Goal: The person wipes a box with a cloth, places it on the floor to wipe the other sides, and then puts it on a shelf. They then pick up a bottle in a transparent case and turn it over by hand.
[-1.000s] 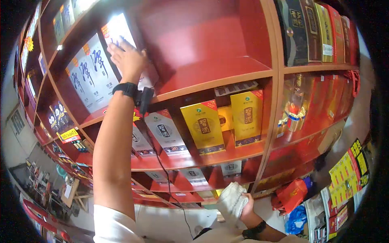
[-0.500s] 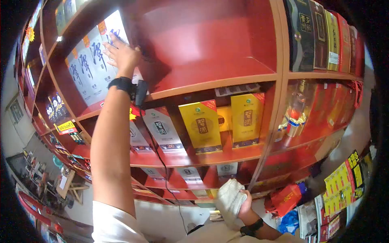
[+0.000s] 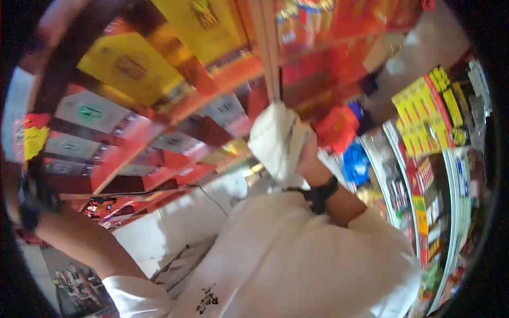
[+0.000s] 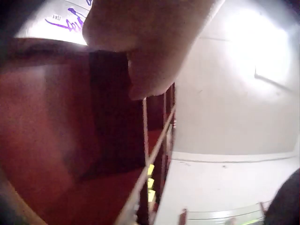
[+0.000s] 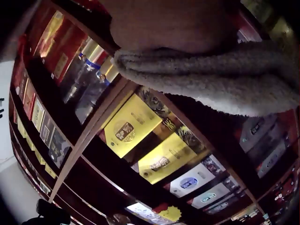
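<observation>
My right hand (image 3: pixel 307 158) grips a folded off-white towel (image 3: pixel 272 139) low in front of the shelves. In the right wrist view the towel (image 5: pixel 201 84) is thick and fuzzy, bunched below the hand (image 5: pixel 173 23). At the far left of the head view my left arm reaches up, and its hand is mostly lost in the dark edge. The left wrist view has the left hand (image 4: pixel 150 40) at the top, thumb extended, overlapping a white box (image 4: pixel 51 21) with purple brush writing. Its other fingers run out of sight. Red shelf space lies below that hand.
Yellow boxes (image 3: pixel 132 69) and grey-white boxes (image 3: pixel 93 114) stand on red shelves. Rightward are a red bag (image 3: pixel 336 129), a blue plastic bag (image 3: pixel 356 163) and racks of goods with a yellow poster (image 3: pixel 424 116). A black cable (image 3: pixel 213 200) hangs over the pale floor.
The head view has swung down and to the right, so the white boxes slide off to the upper left and the shirt fills the bottom. The right hand still holds the towel.
</observation>
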`<act>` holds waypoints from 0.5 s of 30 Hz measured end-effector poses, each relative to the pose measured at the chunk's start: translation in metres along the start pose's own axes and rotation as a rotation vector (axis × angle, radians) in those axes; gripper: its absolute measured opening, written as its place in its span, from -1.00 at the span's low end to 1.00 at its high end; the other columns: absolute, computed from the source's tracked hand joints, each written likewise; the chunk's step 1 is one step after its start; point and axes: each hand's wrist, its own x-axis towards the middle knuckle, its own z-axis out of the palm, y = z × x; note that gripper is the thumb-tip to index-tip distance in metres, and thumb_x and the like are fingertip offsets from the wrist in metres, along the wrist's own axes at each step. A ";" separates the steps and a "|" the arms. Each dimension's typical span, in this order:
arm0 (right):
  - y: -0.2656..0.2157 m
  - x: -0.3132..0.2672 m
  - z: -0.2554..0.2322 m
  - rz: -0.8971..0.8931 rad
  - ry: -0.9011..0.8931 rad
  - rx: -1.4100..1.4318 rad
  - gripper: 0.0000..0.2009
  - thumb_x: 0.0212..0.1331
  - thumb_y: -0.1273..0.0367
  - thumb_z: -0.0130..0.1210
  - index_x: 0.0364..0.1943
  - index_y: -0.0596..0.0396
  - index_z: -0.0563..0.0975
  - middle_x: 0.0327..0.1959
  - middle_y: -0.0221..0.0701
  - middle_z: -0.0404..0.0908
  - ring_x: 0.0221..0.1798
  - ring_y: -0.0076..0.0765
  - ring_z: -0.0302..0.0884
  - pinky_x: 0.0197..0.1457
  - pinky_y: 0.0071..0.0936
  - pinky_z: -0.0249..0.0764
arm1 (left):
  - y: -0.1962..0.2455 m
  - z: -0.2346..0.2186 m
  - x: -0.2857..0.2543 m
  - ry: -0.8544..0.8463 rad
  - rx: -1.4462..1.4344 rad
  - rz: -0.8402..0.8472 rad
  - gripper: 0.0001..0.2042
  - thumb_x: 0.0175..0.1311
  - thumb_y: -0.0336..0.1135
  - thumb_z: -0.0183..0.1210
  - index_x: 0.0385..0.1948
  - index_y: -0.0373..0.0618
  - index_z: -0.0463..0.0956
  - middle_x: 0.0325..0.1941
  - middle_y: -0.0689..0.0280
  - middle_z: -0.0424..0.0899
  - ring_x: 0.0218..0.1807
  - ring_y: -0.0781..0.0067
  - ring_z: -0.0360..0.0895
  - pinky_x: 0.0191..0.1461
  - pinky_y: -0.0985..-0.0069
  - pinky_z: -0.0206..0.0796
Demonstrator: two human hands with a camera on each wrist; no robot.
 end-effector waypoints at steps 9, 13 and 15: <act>-0.039 -0.060 -0.046 -0.521 0.598 0.013 -0.51 0.32 -0.02 -0.07 0.17 -0.08 0.56 0.17 -0.26 0.63 0.25 0.01 0.54 0.39 0.02 0.44 | 0.182 -0.008 -0.321 -0.995 -0.907 -0.890 -0.72 0.29 -0.12 0.35 -0.24 -0.18 0.67 -0.40 0.45 0.58 -0.39 0.66 0.37 -0.30 0.64 0.16; -0.037 -0.089 -0.072 -0.560 0.658 0.012 -0.49 0.33 -0.04 -0.10 0.18 -0.09 0.55 0.19 -0.26 0.62 0.27 0.02 0.53 0.41 0.02 0.42 | 0.208 -0.011 -0.449 -1.581 -0.938 -1.054 -0.78 0.41 -0.23 0.25 -0.12 -0.19 0.66 -0.49 0.51 0.46 -0.45 0.71 0.27 -0.37 0.64 0.09; -0.030 -0.098 -0.083 -0.556 0.667 0.029 -0.49 0.36 -0.04 -0.15 0.19 -0.10 0.55 0.18 -0.26 0.62 0.27 0.01 0.52 0.41 0.02 0.42 | 0.214 -0.014 -0.468 -1.880 -0.860 -0.762 -0.73 0.40 -0.21 0.25 0.02 -0.14 0.63 -0.54 0.31 0.55 -0.52 0.54 0.40 -0.41 0.51 0.23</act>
